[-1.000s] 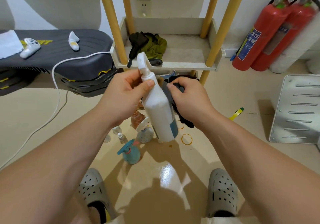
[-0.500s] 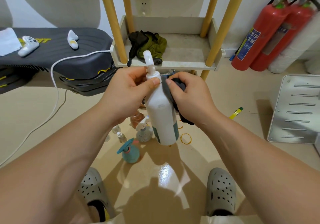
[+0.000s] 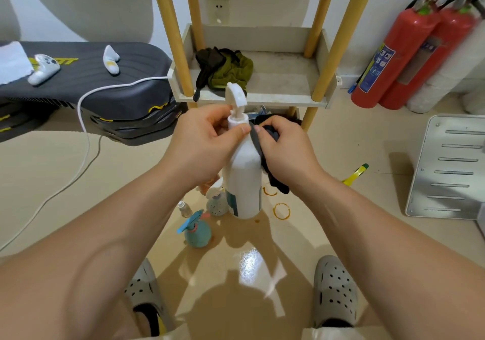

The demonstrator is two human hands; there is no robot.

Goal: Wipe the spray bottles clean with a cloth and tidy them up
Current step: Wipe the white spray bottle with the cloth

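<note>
A tall white spray bottle with a teal label hangs upright in the air at centre. My left hand grips its neck just under the white trigger head. My right hand holds a dark grey cloth pressed against the bottle's right shoulder. On the floor below stand a round teal spray bottle, a speckled grey one, a tiny clear one and an orange one, mostly hidden behind my left wrist.
A wooden-legged shelf stands just behind, with a green and black rag on it. Two red fire extinguishers are at right, a metal panel lower right, a dark bench with a white cable at left. My grey clogs flank the wet floor.
The bottle has tilted from leaning to upright and turned in my left hand. My right hand with the cloth has slid up toward the bottle's shoulder.
</note>
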